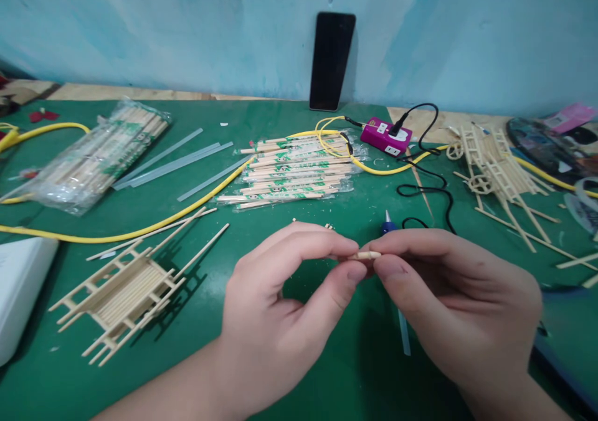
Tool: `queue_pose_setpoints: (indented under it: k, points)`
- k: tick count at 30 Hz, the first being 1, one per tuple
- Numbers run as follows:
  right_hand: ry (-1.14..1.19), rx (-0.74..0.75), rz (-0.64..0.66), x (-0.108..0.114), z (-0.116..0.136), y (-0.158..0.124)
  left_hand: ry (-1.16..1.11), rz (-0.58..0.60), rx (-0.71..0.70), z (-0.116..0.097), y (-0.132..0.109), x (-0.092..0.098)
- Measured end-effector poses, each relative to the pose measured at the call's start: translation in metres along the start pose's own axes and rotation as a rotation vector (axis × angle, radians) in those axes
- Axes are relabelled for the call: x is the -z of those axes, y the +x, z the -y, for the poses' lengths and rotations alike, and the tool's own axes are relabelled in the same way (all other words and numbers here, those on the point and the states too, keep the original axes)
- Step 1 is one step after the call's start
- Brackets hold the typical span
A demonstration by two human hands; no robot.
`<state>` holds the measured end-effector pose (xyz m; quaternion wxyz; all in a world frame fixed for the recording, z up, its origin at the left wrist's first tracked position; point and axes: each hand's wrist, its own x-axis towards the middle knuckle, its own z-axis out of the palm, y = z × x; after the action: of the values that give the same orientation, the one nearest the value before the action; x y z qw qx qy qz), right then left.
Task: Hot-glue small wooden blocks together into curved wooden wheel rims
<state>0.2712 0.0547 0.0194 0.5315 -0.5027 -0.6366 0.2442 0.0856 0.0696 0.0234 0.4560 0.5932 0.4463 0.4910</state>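
Observation:
My left hand (289,302) and my right hand (448,296) meet above the green mat (280,383), both pinching one short piece of wooden stick (367,255) between thumb and fingertips. Behind my right hand the blue tip of a glue gun (387,223) shows, and a clear glue stick (404,334) lies under that hand. A small frame built of wooden sticks (124,290) rests on the mat to the left of my left hand.
Wrapped chopsticks (294,172) lie in a pile at centre, a bagged bundle (98,156) at left. Clear glue sticks (177,165), a yellow cable (140,228), a pink power strip (385,136), a black phone (331,60) against the wall, stick models (495,165) at right, a white box (18,290) at left.

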Motion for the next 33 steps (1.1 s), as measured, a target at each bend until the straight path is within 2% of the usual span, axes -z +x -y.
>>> queue_pose_setpoints:
  k: [4, 10, 18, 33]
  points:
    - [0.037, -0.015, 0.018, 0.000, 0.001, 0.000, 0.057, -0.009, -0.053, 0.002, 0.001, 0.000]
    - [0.047, -0.078, 0.053, 0.001, 0.002, -0.001, 0.060, -0.013, -0.305, 0.010, 0.002, -0.002]
    - [0.061, -0.043, 0.088, 0.004, 0.003, -0.004, 0.095, 0.021, -0.370, 0.012, 0.003, -0.001]
    - [0.044, 0.000, 0.108, 0.004, 0.004, 0.000, 0.089, 0.024, -0.388, 0.011, 0.003, -0.001]
